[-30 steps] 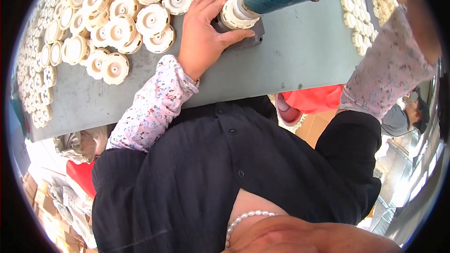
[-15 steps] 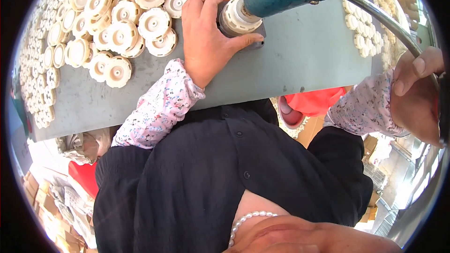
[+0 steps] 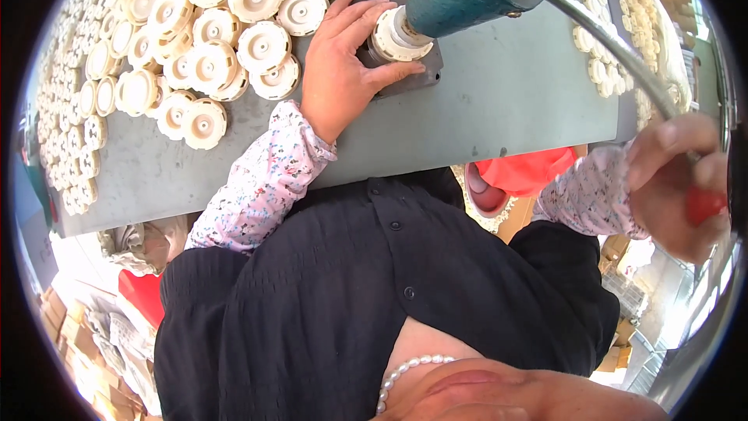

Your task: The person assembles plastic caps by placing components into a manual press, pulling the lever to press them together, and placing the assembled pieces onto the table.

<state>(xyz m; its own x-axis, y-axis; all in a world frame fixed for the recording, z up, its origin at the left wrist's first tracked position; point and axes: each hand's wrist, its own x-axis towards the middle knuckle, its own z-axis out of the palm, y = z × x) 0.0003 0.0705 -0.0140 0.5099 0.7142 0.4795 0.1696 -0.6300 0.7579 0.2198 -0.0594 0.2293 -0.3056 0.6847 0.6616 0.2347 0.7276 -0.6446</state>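
Under the head of a blue-green hand press (image 3: 460, 0) sits a cream round plastic part (image 3: 396, 37), on the press's dark metal base (image 3: 417, 79). My left hand (image 3: 339, 58) curves round this part from the left, with the fingers on its far side and the thumb on its near side. Part of the base is hidden by that hand. On the right, my right hand (image 3: 674, 187) is closed round the end of the press's long metal lever (image 3: 619, 51). A red knob (image 3: 703, 204) shows between its fingers.
Many cream round plastic parts (image 3: 210, 66) are heaped across the left of the grey table (image 3: 499, 101). More of them stand in rows (image 3: 596, 39) at the far right. Below the table's front edge are a red cloth (image 3: 530, 171) and a pink shoe (image 3: 487, 193).
My right hand has swung the lever's end a little leftward and nearer to me, and the red knob has come into sight. My left hand stays at the part, its fingers slightly shifted.
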